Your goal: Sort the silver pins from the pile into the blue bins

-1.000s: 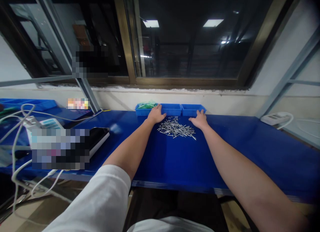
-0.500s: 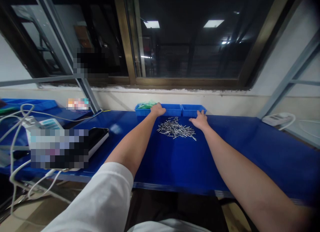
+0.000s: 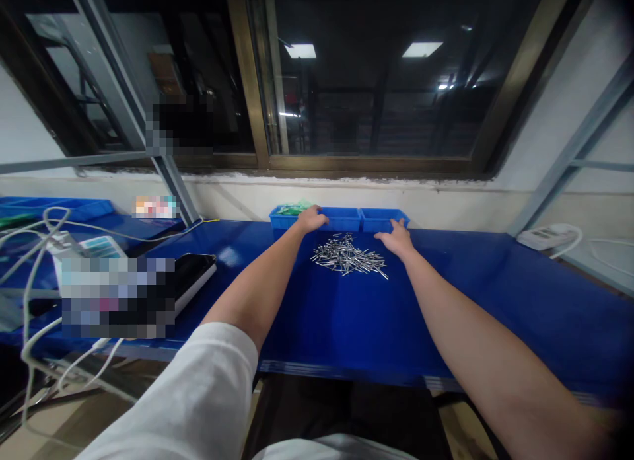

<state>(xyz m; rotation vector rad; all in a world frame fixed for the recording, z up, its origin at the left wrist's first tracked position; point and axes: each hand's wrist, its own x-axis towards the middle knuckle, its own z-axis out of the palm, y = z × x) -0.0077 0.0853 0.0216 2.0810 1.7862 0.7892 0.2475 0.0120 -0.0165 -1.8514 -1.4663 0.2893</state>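
A row of blue plastic bins point(image 3: 341, 218) stands along the wall at the back of the blue table. My left hand point(image 3: 310, 219) rests at the front of this row, with thumb and fingers apart; some fingertips are hidden. Green plastic bags point(image 3: 292, 210) lie in the left bin, just beside that hand. Over at the right-hand bin point(image 3: 381, 218), my right hand point(image 3: 397, 238) touches the front near its corner, its fingers spread and its thumb pointing left. Between my forearms, in front of the bins, lies a loose pile of shiny metal rivets or pins point(image 3: 349, 255).
A device with a dark screen point(image 3: 195, 269), partly blurred out, stands on the left with white cables point(image 3: 30, 314) around it. A white power strip point(image 3: 549, 236) lies at the right. More blue bins point(image 3: 84, 209) sit far left. Grey metal posts point(image 3: 173, 189) rise at both sides.
Almost nothing differs. The bins and my left hand sit very slightly lower and the view has shifted a touch; the metal pile keeps its shape.
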